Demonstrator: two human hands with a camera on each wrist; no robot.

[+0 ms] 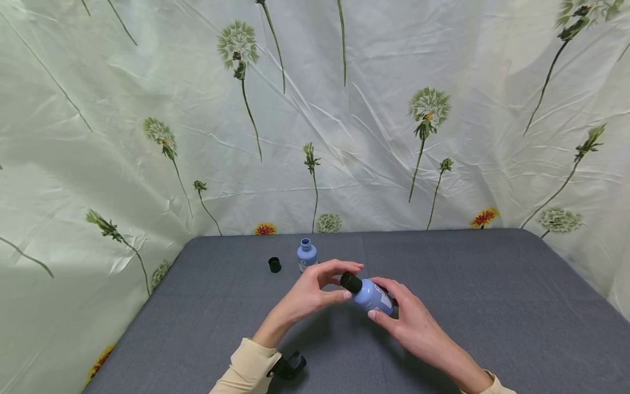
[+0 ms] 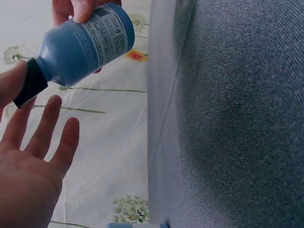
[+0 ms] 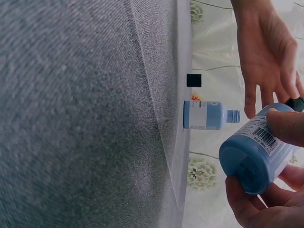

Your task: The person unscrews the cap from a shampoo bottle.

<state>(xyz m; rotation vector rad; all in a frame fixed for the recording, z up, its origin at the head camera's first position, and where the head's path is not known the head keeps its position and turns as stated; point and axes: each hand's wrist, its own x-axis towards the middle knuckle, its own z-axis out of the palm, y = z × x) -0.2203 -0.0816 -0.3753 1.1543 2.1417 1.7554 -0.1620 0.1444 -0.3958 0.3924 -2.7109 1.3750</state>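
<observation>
In the head view my right hand (image 1: 415,323) grips a blue plastic bottle (image 1: 375,298) around its body, tilted above the table. A black cap (image 1: 351,282) sits on its neck, pointing left. My left hand (image 1: 312,290) has its thumb and index finger at this cap, pinching it; in the left wrist view the other fingers (image 2: 66,142) are spread away from it. Behind the left hand, a second blue bottle (image 1: 307,255) stands upright with its threaded mouth uncovered. Its label partly shows in the right wrist view. Left of it a loose black cap (image 1: 274,265) rests on the table.
The table (image 1: 467,284) has a dark grey cloth cover. A pale curtain (image 1: 369,137) printed with dandelions hangs along its back edge. A black strap with a device (image 1: 290,366) is worn on the left wrist, beside the cream sleeve.
</observation>
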